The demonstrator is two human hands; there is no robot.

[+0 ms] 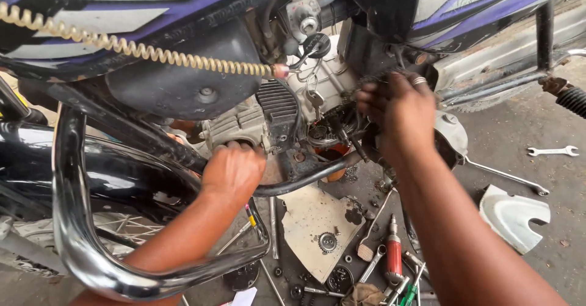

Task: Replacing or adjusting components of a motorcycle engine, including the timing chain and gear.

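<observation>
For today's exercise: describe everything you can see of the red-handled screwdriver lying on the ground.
The red-handled screwdriver lies on the oily concrete floor below the person's right forearm, handle red, metal shaft pointing up toward the engine. It rests among scattered tools, beside a spoon-shaped tool. Neither hand touches it.

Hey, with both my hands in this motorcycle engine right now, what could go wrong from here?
1. Your right hand has its fingers in the greasy chain; if anything turns, they could get pinched.
2. Your left hand presses the engine block by the cooling fins; a slip might scrape your knuckles.
3. Small gears and loose parts lie on the cardboard among scattered tools such as the red-handled screwdriver; a knock could scatter or lose them.
</observation>
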